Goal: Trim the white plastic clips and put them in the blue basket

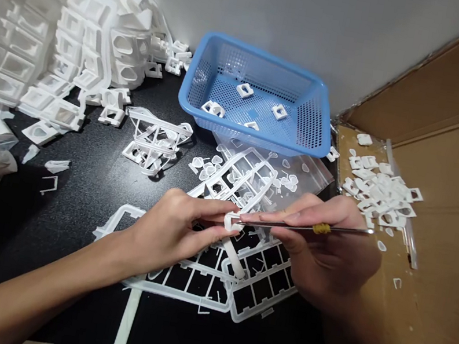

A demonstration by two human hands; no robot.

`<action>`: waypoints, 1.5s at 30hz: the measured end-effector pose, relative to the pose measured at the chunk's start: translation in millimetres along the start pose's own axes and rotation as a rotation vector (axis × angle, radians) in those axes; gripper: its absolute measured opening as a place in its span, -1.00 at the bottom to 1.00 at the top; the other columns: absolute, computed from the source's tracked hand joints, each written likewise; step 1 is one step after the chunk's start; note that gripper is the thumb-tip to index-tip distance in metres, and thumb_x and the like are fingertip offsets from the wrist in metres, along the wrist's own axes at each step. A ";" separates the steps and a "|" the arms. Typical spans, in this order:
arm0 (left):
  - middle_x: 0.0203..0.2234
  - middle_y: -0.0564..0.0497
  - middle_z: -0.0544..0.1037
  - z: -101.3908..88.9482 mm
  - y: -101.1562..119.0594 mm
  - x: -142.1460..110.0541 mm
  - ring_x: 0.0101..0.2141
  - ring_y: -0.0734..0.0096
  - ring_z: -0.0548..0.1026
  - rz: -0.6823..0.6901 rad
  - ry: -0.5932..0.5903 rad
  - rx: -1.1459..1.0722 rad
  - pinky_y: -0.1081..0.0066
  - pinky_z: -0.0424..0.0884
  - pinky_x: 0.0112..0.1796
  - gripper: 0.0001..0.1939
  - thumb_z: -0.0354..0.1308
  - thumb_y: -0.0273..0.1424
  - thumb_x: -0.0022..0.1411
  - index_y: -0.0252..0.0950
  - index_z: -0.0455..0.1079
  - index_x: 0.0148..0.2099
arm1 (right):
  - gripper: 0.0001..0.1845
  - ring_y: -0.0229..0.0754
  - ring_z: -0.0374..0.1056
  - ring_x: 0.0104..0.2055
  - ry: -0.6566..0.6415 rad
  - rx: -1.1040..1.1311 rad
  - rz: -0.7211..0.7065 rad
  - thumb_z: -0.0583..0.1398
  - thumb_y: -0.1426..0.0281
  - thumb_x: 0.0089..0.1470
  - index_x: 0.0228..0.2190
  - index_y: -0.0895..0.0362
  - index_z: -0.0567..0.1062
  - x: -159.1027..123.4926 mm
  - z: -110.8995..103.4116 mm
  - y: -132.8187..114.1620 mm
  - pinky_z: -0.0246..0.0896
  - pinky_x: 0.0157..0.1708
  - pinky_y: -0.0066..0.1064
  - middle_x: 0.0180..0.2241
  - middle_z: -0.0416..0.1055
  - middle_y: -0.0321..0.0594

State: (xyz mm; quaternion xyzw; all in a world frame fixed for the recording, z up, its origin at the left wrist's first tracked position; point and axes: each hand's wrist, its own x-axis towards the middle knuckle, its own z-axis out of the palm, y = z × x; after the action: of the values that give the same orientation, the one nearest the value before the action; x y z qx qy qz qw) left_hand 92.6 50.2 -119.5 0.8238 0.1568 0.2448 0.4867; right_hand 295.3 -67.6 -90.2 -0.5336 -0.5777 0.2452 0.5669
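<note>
My left hand [174,224] pinches a small white plastic square piece [230,221] between thumb and fingers above the black table. My right hand [325,253] grips a thin metal tool [312,228] with a yellow band, its tip touching the white piece. Under both hands lie empty white plastic grid frames [203,279]. A blue plastic basket [260,92] stands behind, holding a few white pieces.
Stacks of white moulded frames [56,49] pile up at the left and back left. Loose frame scraps [155,142] lie mid-table. A clear bag [299,175] lies before the basket. A cardboard box flap [448,203] at right carries several small white pieces [380,191].
</note>
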 end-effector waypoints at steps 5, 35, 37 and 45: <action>-0.34 -0.02 0.74 1.0 0.9 -0.2 -0.55 0.57 0.57 -0.007 0.003 -0.006 0.59 0.46 -0.53 -0.71 0.33 -0.38 0.38 -0.36 0.60 0.09 | -0.73 -0.09 0.64 -0.26 0.074 0.018 0.010 0.37 0.58 0.17 -0.23 -0.02 0.49 0.5 -0.2 3.1 0.57 -0.35 -0.22 -0.31 0.64 -0.34; -0.52 -0.02 0.68 4.6 5.9 0.5 -0.62 0.51 0.56 0.070 0.071 0.094 0.56 0.42 -0.61 -0.80 0.21 -0.42 0.43 -0.34 0.66 -0.20 | -0.77 -0.07 0.65 -0.31 0.050 0.119 0.031 0.35 0.50 0.22 -0.18 -0.05 0.49 6.7 -5.3 2.2 0.63 -0.44 -0.22 -0.34 0.62 -0.31; -0.54 0.00 0.67 5.8 6.9 0.4 -0.64 0.53 0.54 0.061 0.095 0.068 0.57 0.40 -0.64 -0.83 0.25 -0.42 0.40 -0.35 0.65 -0.20 | -0.78 -0.04 0.66 -0.29 0.071 0.139 0.047 0.35 0.49 0.22 -0.19 -0.04 0.47 7.0 -6.2 2.1 0.66 -0.41 -0.20 -0.35 0.59 -0.31; -0.34 -0.06 0.73 7.0 10.4 1.1 -0.42 0.41 0.68 -0.107 0.102 -0.077 0.54 0.61 -0.42 -0.69 0.33 -0.45 0.28 -0.41 0.59 0.06 | -0.77 -0.02 0.67 -0.24 0.052 0.147 0.061 0.33 0.55 0.20 -0.19 0.02 0.47 6.5 0.2 4.1 0.70 -0.28 -0.11 -0.29 0.59 -0.30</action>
State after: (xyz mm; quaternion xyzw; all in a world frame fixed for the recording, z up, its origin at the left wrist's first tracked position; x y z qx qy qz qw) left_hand 97.6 40.7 -113.0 0.7813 0.2153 0.2659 0.5220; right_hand 297.9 -60.5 -91.3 -0.5141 -0.5270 0.2901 0.6115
